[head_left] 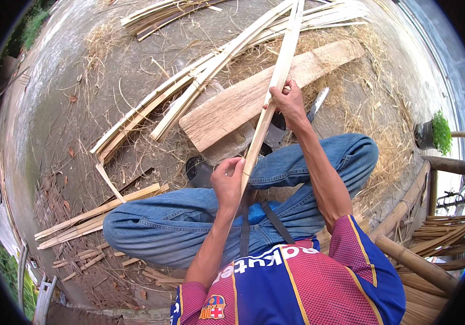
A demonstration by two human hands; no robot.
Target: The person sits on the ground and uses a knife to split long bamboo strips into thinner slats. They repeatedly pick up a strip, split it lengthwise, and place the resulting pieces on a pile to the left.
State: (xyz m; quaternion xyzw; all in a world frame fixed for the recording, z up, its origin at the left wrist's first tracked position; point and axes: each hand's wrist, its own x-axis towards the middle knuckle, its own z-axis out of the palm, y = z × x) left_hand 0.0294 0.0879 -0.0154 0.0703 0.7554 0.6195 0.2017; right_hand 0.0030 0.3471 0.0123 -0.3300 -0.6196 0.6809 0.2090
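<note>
A long bundle of pale bamboo strips (265, 116) slants from my lap up past the far end of a wooden board. My right hand (289, 104) is closed around it about midway, over the board (227, 114). Lower down, my left hand (228, 179) pinches at the strips' left edge near their lower end; a thin strand seems to trail below its fingers. Just right of my right wrist, a knife (319, 100) with a pale blade lies near my foot. My legs in blue jeans (167, 216) are folded on either side of the strips.
More bamboo strips (140, 116) lie left of the board, with another bundle (162, 16) farther off. Short split pieces (91, 222) rest by my left knee. Curly shavings (376, 119) cover the ground at right. A potted plant (439, 132) and bamboo poles (417, 271) stand at right.
</note>
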